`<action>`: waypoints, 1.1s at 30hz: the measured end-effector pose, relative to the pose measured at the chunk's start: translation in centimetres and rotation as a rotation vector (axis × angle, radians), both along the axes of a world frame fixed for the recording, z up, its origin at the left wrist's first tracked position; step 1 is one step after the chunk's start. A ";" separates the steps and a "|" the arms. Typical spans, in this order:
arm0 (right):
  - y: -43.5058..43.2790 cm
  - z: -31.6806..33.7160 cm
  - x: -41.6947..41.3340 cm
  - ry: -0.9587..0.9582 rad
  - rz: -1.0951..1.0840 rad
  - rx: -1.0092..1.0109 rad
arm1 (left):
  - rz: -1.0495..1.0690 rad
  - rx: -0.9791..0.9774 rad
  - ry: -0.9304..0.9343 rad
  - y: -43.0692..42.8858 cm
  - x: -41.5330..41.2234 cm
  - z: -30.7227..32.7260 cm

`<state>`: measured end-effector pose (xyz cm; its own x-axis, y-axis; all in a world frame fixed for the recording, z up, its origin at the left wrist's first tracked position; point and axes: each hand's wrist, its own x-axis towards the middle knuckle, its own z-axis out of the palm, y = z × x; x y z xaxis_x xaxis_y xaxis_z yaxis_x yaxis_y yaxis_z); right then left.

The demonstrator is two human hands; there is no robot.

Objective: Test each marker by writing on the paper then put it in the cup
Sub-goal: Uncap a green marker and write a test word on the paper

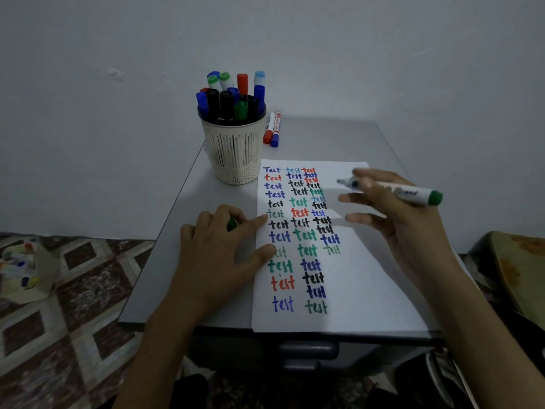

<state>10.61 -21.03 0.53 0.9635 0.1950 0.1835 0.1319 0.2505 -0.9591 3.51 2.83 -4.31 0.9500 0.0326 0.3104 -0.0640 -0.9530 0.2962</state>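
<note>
At right of centre, the right hand [392, 211] grips an uncapped green marker [413, 193] above the paper [354, 276], its tip blurred. The left hand [218, 249] presses the paper's left edge, fingers curled round a green cap [232, 224]. At upper centre the cup [234, 154], full of markers, stands on the counter [182, 261], with two loose markers [272, 129] just beside it.

Left hand [218, 252] lies palm-down, fingers curled on a green cap [232, 224]; right hand [395, 214] hovers, pinching a marker [413, 193], fingers spread.
</note>
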 end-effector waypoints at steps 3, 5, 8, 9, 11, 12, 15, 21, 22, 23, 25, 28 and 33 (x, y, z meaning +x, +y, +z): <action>0.6 -0.7 -0.4 0.102 0.048 0.051 | -0.001 -0.011 -0.007 0.0 0.0 0.0; 1.1 -1.1 -0.7 0.144 0.080 0.055 | 0.003 0.001 -0.009 0.0 0.0 0.0; 1.6 -1.2 -0.9 0.122 0.065 0.025 | 0.005 0.007 -0.012 0.0 0.0 0.0; 1.8 -1.3 -1.0 0.105 0.049 0.011 | 0.004 0.002 -0.013 0.0 0.0 0.0; 2.1 -1.4 -1.1 0.080 -0.002 -0.030 | 0.004 0.000 -0.007 0.0 0.0 0.0; 2.2 -1.5 -1.3 0.069 -0.026 -0.056 | 0.005 0.000 -0.002 0.1 0.0 0.0; 2.5 -1.8 -1.6 0.018 -0.051 -0.128 | 0.007 0.000 0.004 0.1 0.1 0.0; 2.7 -2.2 -1.8 -0.074 -0.052 -0.248 | 0.005 -0.001 -0.002 0.0 0.0 -0.1; 2.7 -2.2 -1.8 -0.079 -0.046 -0.254 | 0.003 -0.004 -0.003 0.0 -0.1 -0.1; 2.7 -2.2 -1.9 -0.084 -0.037 -0.258 | 0.002 -0.008 -0.004 0.0 0.0 -0.1; 2.8 -2.2 -1.9 -0.096 -0.026 -0.272 | 0.001 -0.012 -0.005 0.0 0.0 0.0; 2.8 -2.4 -1.9 -0.124 -0.018 -0.314 | -0.003 -0.008 -0.005 0.0 -0.1 0.0; 2.9 -2.4 -2.0 -0.150 -0.015 -0.350 | 0.000 -0.011 -0.001 0.1 0.0 0.0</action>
<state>8.60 -18.14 -1.84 0.9341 0.2575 0.2474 0.2786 -0.0920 -0.9560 3.46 2.88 -4.30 0.9497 0.0355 0.3111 -0.0648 -0.9497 0.3064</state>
